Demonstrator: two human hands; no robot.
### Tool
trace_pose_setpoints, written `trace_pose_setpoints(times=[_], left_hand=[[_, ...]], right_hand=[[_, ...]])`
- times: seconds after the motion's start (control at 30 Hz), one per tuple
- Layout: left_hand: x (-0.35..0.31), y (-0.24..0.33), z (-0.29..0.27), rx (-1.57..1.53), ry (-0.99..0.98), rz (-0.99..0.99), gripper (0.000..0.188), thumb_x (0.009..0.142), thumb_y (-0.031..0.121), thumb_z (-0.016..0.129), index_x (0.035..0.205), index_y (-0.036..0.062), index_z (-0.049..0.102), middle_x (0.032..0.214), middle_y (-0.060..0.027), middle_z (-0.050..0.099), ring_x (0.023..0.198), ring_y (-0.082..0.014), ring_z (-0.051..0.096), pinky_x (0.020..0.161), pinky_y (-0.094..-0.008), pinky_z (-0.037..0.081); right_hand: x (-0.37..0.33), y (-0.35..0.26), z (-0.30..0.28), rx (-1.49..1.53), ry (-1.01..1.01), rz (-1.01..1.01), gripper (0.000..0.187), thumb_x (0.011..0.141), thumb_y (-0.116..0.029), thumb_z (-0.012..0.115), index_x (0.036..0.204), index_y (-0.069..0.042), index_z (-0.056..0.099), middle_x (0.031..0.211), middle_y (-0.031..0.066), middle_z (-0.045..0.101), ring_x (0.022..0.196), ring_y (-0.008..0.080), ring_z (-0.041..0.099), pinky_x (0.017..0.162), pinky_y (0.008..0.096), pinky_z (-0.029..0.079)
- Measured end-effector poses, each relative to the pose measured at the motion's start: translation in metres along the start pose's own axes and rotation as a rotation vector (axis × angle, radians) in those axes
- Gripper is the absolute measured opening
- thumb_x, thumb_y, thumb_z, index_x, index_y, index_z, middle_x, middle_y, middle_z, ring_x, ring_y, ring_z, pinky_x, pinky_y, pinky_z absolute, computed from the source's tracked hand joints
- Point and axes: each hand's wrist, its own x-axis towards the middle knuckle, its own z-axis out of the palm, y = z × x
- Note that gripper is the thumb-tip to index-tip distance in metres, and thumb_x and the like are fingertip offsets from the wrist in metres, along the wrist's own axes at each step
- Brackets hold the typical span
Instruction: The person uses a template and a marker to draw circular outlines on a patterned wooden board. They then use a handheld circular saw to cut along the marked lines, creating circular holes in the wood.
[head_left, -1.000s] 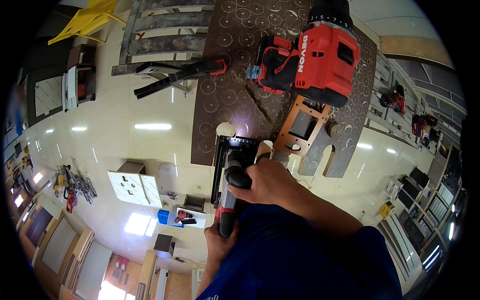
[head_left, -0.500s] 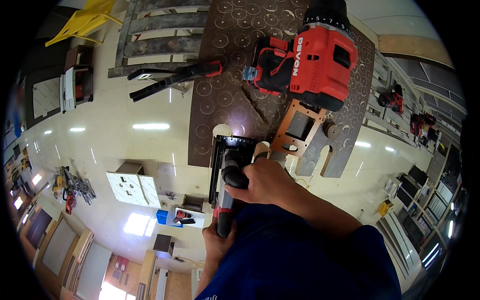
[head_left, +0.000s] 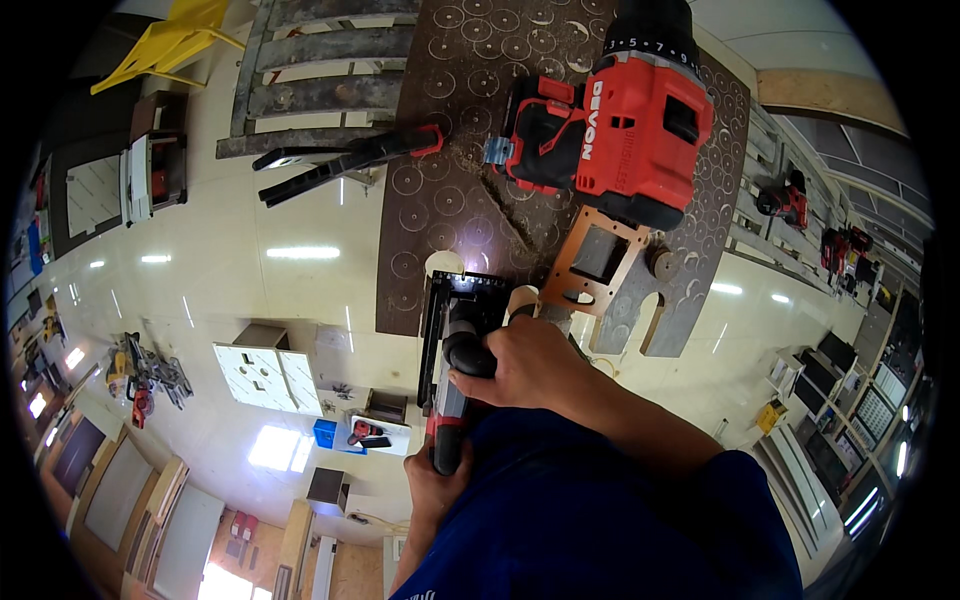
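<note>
Black jigsaw (head_left: 455, 375) under right hand (head_left: 525, 365)

The scene is brightly and evenly lit from overhead strip lights, whose long white reflections streak the glossy pale floor (head_left: 250, 250). A small hot glare spot sits on the dark board (head_left: 450, 150) near its lower edge. Shadows are soft and short. Fisheye distortion bends straight edges strongly toward the black circular rim. The centre is sharp; the far edges turn smeared and dim.
</note>
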Motion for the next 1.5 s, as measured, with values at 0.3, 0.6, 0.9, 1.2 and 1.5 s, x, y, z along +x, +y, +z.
trace_pose_setpoints(times=[0.3, 0.6, 0.9, 1.2, 1.5], left_hand=[[0.002, 0.004, -0.001, -0.026, -0.007, -0.028, 0.023, 0.082, 0.02, 0.078, 0.089, -0.0003, 0.069, 0.057, -0.0141, 0.061, 0.049, -0.0213, 0.064, 0.051, -0.0354, 0.049], [0.002, 0.005, -0.001, -0.028, -0.013, -0.03, 0.024, 0.081, 0.02, 0.079, 0.089, -0.0003, 0.069, 0.057, -0.0152, 0.062, 0.05, -0.0245, 0.065, 0.052, -0.0363, 0.05], [0.0, -0.004, -0.009, -0.022, -0.037, 0.042, 0.027, 0.081, 0.023, 0.078, 0.098, 0.0031, 0.07, 0.067, -0.0177, 0.066, 0.063, -0.0323, 0.069, 0.061, -0.0399, 0.054], [0.0, -0.007, -0.011, -0.053, -0.073, -0.015, 0.033, 0.083, 0.037, 0.07, 0.088, 0.0051, 0.065, 0.068, -0.0198, 0.065, 0.07, -0.0395, 0.068, 0.068, -0.0492, 0.055], [0.0, -0.01, -0.009, -0.045, -0.132, -0.058, 0.038, 0.085, 0.042, 0.066, 0.097, 0.0059, 0.066, 0.073, -0.0189, 0.069, 0.071, -0.0385, 0.069, 0.067, -0.0486, 0.056]], right_hand=[[0.002, -0.003, -0.005, 0.023, -0.064, 0.054, 0.06, 0.081, -0.06, 0.068, 0.072, 0.0, 0.073, 0.06, 0.0215, 0.064, 0.062, 0.0403, 0.068, 0.064, 0.0489, 0.056], [0.002, -0.002, -0.007, 0.013, -0.052, 0.05, 0.058, 0.08, -0.059, 0.069, 0.073, -0.001, 0.073, 0.062, 0.0217, 0.065, 0.063, 0.0408, 0.068, 0.063, 0.049, 0.056], [0.006, -0.007, 0.001, 0.164, 0.112, -0.09, 0.041, 0.078, -0.038, 0.077, 0.068, 0.0, 0.067, 0.06, 0.0175, 0.065, 0.06, 0.0384, 0.068, 0.058, 0.0454, 0.054], [0.005, -0.003, 0.006, 0.036, 0.135, -0.092, 0.037, 0.082, -0.027, 0.075, 0.068, 0.004, 0.064, 0.055, 0.019, 0.058, 0.049, 0.0327, 0.06, 0.052, 0.0405, 0.045], [0.002, -0.004, 0.002, 0.051, 0.041, -0.02, 0.039, 0.091, -0.028, 0.067, 0.073, 0.005, 0.057, 0.06, 0.0115, 0.054, 0.058, 0.0201, 0.05, 0.058, 0.0388, 0.042]])
